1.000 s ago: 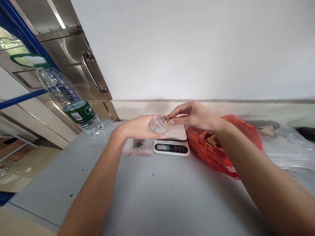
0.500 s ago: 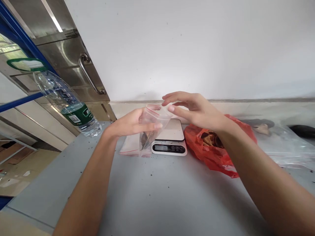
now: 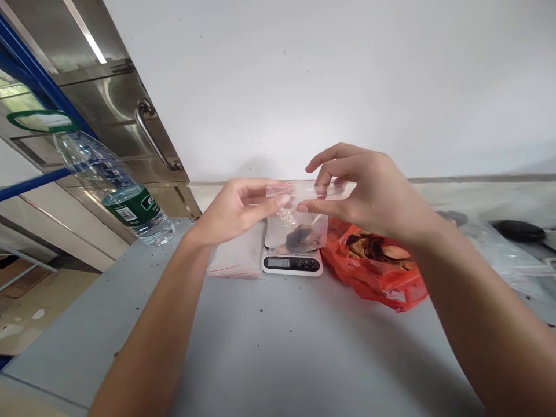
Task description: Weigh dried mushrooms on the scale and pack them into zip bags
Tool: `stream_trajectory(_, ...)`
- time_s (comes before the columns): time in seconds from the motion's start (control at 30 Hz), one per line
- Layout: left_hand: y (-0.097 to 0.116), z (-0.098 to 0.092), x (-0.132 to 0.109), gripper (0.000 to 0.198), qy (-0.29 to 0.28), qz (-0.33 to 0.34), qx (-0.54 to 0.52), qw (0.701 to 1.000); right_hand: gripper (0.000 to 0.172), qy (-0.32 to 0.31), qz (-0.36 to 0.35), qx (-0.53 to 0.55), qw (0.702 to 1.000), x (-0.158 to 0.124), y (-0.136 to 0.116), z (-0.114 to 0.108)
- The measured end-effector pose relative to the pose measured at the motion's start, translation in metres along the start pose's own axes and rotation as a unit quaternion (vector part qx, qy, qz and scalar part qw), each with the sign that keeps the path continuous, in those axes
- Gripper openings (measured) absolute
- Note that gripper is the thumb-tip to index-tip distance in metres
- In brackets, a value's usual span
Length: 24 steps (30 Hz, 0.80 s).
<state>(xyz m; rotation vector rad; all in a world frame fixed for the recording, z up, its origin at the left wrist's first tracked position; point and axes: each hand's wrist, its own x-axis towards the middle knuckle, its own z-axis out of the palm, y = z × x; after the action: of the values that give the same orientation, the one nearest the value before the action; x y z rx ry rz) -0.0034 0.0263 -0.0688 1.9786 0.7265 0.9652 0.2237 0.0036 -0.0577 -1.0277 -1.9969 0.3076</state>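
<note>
A clear zip-lock bag (image 3: pixel 319 229) with dark and tan dried pieces at its bottom hangs upright in front of the kitchen scale (image 3: pixel 292 265). My left hand (image 3: pixel 243 207) pinches its upper left part between thumb and fingers. On the right side of the bag's top, my right hand (image 3: pixel 362 188) has its thumb and a finger closed on the plastic, other fingers curled above. The scale's display reads 0.0, and the bag covers much of its platform. Left of the scale lies a stack of flat zip-lock bags (image 3: pixel 237 255).
A red plastic bag (image 3: pixel 369 281) holding brown dried pieces lies open right of the scale. Farther right are clear plastic bags (image 3: pixel 499 249) and a black object (image 3: pixel 519 230). A large water bottle (image 3: pixel 130 202) stands at the table's left. Dark crumbs dot the grey table (image 3: pixel 278 359).
My right hand has come onto the zip-lock bag's top edge, which is now stretched between both hands. The bag has turned flat toward me and shifted right. The view has moved slightly.
</note>
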Motion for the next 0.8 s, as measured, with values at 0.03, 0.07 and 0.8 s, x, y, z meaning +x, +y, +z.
stream_trajectory(0.03,0.001,0.002,0.000,0.033,0.029,-0.003,0.022,0.999,0.038,-0.005,0.001,-0.004,1.000,0.000,0.001,-0.001)
stream_trajectory(0.07,0.002,0.004,0.000,0.029,0.050,-0.006,0.037,0.998,0.040,-0.010,0.002,-0.003,1.000,0.000,0.002,-0.003)
stream_trajectory(0.8,-0.003,-0.006,0.000,0.024,0.099,0.000,0.070,0.993,0.036,-0.149,0.201,0.141,0.958,0.000,0.027,-0.032)
